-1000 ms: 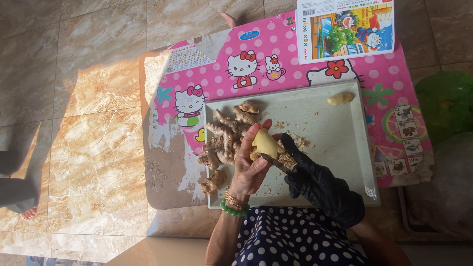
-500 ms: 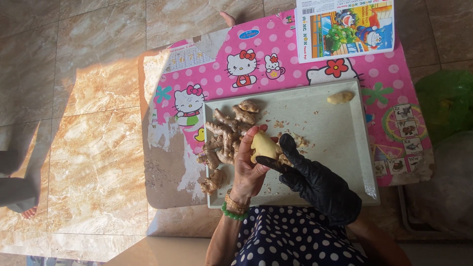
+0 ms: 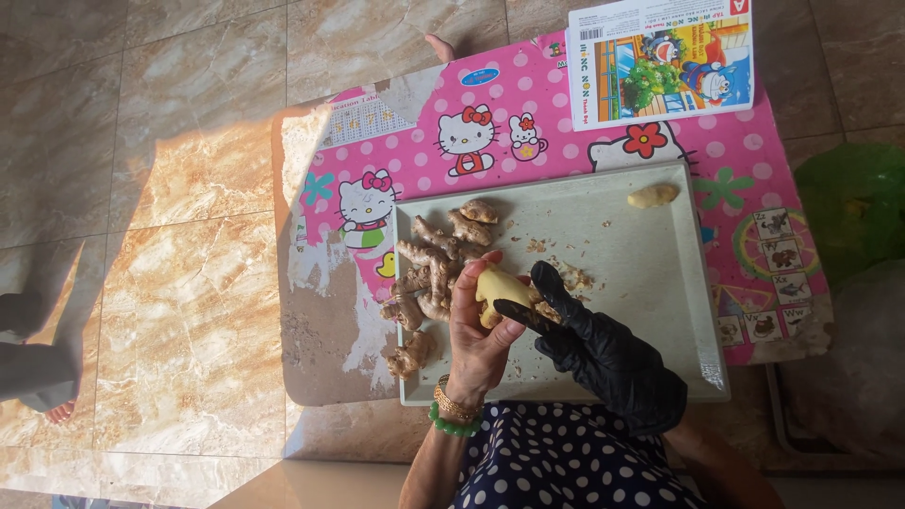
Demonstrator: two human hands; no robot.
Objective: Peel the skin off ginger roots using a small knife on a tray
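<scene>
— Largest first?
— Marble floor point(image 3: 170, 188) over the whole left half, with a foot point(image 3: 38, 377) at the left edge, cut off by the frame.
— Then?
— Low pink table point(image 3: 528, 123) in the upper middle, surface peeled off at its left part. Printed booklet point(image 3: 660, 61) at top right, upper edge out of frame. Green bag point(image 3: 853, 207) at right edge, contents hard to make out.
— On the table?
— Pale rectangular tray point(image 3: 641, 273), centre. Pile of unpeeled ginger roots point(image 3: 429, 273) on its left side. One small peeled piece point(image 3: 652, 195) alone at the upper right corner of the tray.
— Hands?
— Left hand point(image 3: 476, 339), bare, curled around a peeled ginger piece point(image 3: 498, 286) above the tray middle. Right hand point(image 3: 603, 353), black glove, fingers pinched together against this piece. Tool between them hidden, cannot tell which one.
— Smallest?
— Peel scraps point(image 3: 575, 278) just right of the hands.
</scene>
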